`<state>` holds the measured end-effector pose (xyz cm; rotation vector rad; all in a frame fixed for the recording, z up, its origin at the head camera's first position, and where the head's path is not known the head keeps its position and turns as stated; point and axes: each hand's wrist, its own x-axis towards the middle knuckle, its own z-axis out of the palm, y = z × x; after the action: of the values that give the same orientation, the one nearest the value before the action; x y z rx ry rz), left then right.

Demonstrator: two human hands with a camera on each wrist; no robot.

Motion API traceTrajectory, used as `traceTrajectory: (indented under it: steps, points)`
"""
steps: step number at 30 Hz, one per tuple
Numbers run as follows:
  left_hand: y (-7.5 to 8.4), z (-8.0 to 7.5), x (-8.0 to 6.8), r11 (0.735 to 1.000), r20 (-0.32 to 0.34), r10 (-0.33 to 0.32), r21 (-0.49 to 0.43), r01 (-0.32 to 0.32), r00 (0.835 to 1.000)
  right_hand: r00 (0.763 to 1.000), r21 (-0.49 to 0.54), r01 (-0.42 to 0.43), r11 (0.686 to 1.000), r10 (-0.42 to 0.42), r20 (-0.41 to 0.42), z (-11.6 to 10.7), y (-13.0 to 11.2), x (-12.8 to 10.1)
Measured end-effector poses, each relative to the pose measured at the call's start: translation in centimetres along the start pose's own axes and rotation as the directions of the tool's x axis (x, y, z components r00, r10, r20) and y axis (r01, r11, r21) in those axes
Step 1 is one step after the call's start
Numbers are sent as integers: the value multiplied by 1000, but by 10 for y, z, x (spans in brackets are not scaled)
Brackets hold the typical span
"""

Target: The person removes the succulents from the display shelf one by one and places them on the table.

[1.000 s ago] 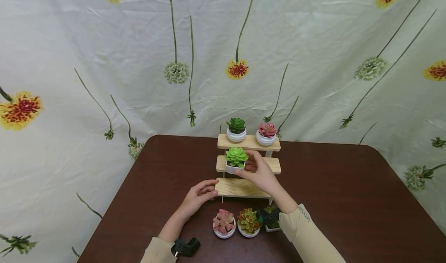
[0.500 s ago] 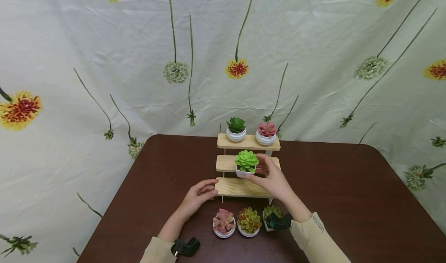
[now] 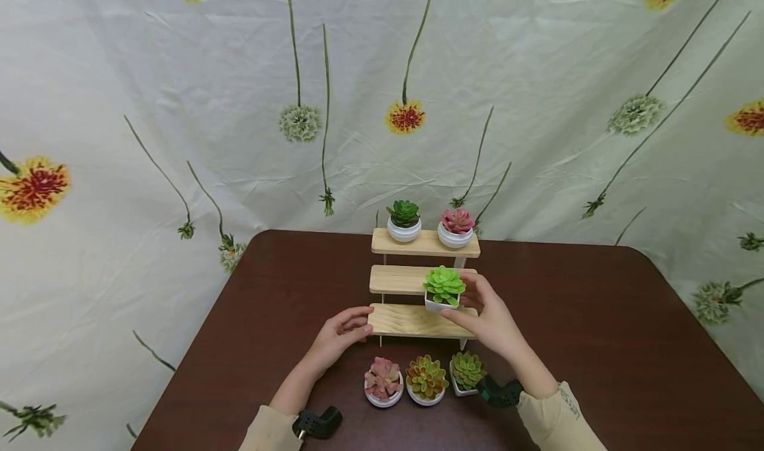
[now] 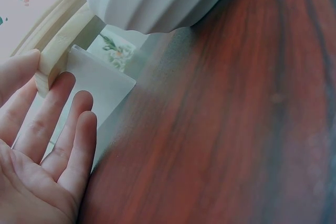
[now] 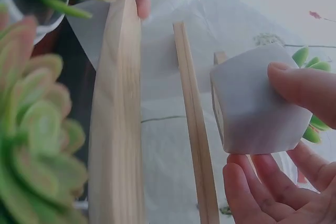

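My right hand (image 3: 492, 315) holds a bright green succulent (image 3: 444, 285) in a square white pot, above the right part of the bottom step. In the right wrist view the thumb presses one side of the white pot (image 5: 260, 100), with fingers on the opposite side. At the left end of a three-step wooden plant stand (image 3: 396, 320), my left hand (image 3: 337, 341) grips the bottom board by thumb and fingertips. The left wrist view shows the fingers at the board's end (image 4: 65, 43). On the top step sit a dark green succulent (image 3: 404, 220) and a pink succulent (image 3: 456, 228), both in round white pots.
Before the stand, in a row on the dark brown table (image 3: 286, 272), are a pale pink succulent (image 3: 383, 379), an orange-green succulent (image 3: 426, 378) and a green succulent (image 3: 467, 370) in a square pot. A flower-print cloth (image 3: 239, 73) hangs behind.
My right hand has carried the bright green succulent rightward and a little down, from the middle step's left part toward the right. My left hand stays at the stand's left end.
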<state>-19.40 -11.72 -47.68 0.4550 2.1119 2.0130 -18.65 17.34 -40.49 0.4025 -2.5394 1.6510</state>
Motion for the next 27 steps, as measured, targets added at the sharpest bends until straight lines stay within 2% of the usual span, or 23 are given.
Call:
traceTrajectory:
  steps: [8,27]
  points:
    - [0,0,0,1000,6,9,0,-9,1000,996,-1,-92,996,92,-11,-9,8,-12]
    - [1,0,0,1000,0,5,11,-5,1000,992,-25,-107,994,106,-64,-25,27,-38]
